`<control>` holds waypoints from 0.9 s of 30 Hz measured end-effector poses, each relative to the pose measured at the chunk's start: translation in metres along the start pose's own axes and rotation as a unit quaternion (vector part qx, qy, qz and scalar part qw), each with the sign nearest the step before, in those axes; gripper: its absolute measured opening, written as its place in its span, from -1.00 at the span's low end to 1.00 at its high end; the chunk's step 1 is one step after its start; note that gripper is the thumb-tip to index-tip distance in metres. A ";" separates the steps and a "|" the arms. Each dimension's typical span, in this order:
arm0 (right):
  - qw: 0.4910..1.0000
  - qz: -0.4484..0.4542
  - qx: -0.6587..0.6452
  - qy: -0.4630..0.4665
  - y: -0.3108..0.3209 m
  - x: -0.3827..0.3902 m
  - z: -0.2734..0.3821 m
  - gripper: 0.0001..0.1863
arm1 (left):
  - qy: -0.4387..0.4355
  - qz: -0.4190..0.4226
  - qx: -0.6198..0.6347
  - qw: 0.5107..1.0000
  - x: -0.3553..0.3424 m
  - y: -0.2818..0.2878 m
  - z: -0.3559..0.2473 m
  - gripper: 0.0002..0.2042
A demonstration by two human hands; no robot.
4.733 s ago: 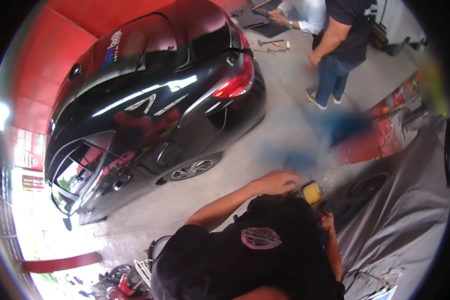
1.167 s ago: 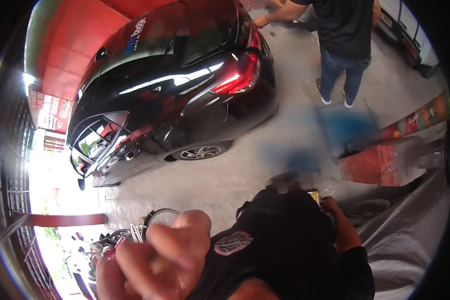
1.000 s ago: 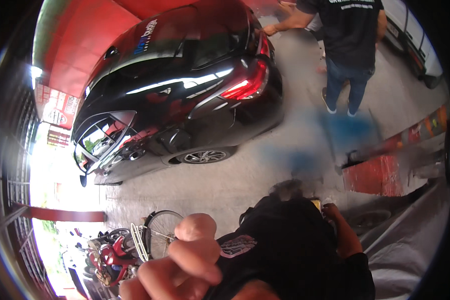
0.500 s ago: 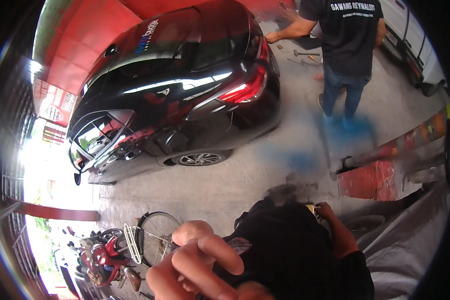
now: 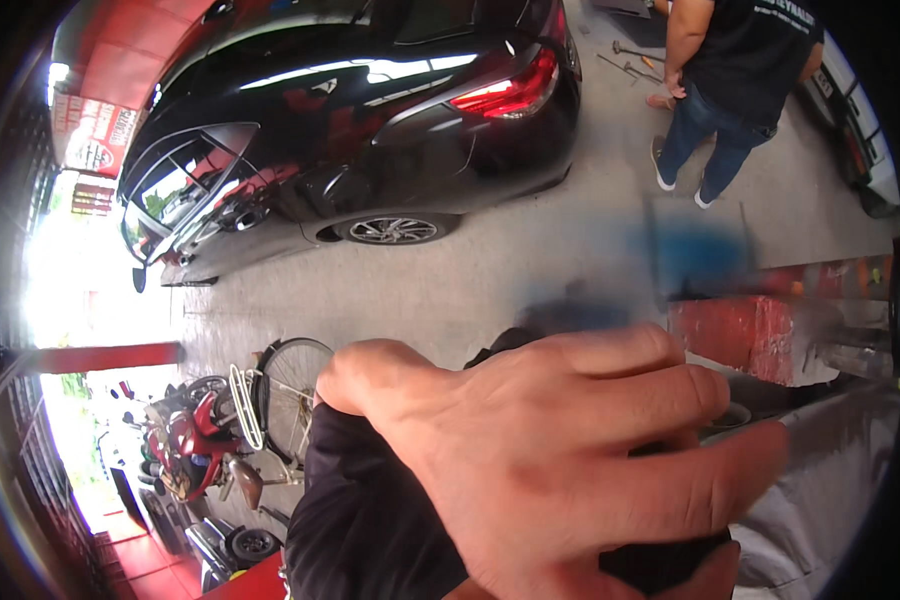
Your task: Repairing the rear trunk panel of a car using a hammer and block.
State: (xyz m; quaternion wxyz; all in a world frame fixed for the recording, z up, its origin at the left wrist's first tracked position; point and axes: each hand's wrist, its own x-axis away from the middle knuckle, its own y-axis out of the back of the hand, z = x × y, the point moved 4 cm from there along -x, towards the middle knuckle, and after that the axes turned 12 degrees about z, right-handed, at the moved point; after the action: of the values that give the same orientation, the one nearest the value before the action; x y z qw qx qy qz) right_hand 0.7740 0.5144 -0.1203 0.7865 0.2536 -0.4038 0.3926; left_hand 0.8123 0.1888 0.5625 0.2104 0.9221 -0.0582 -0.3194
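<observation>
My left hand (image 5: pixel 540 450) fills the lower middle, very close to the camera, its back showing and its fingers spread and slightly bent toward the right. Nothing shows in its grasp. A black sleeve (image 5: pixel 360 500) runs up to its bent wrist. At the bottom right lies a skin-coloured piece, perhaps a thumb; I cannot tell whose hand it belongs to. My right hand cannot be made out, as the left covers that area. Beyond the hand stands a dark car (image 5: pixel 370 150) with a red tail light (image 5: pixel 515 88).
A person (image 5: pixel 720 100) in a dark shirt and jeans stands at the back right, near tools (image 5: pixel 630 65) on the floor. A bicycle (image 5: pixel 295 385) and a red motorcycle (image 5: pixel 185 440) are at left. A red-painted block (image 5: pixel 735 335) and grey cover (image 5: pixel 820 510) are at right.
My left hand has swung rightward and unfolded from a curled pose. My right hand, seen before near a small yellowish thing, is hidden. The person has lowered an arm from the car. The view has tipped downward.
</observation>
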 end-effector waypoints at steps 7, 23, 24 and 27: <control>1.000 -0.009 -0.013 0.003 -0.007 0.009 -0.008 -0.47 | -0.064 -0.023 -0.086 0.994 0.027 0.028 0.005 -0.79; 0.982 0.093 0.146 0.073 -0.009 0.001 0.064 -0.49 | 0.540 0.093 -0.018 0.836 0.664 -0.143 0.369 -0.77; 0.988 0.091 0.122 0.020 -0.012 0.006 0.075 -0.47 | 0.570 0.101 -0.062 0.813 0.680 -0.157 0.360 -0.79; 0.977 0.084 0.124 0.152 -0.015 0.009 0.119 -0.48 | 0.686 0.208 0.018 0.697 0.728 -0.182 0.350 -0.85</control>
State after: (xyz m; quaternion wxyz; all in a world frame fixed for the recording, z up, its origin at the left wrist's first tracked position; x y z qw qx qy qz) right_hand 0.7374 0.4247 -0.0487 0.7650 0.2518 -0.2477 0.5385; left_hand 1.1668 0.0546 -0.1739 0.2364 0.8537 -0.0938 0.4544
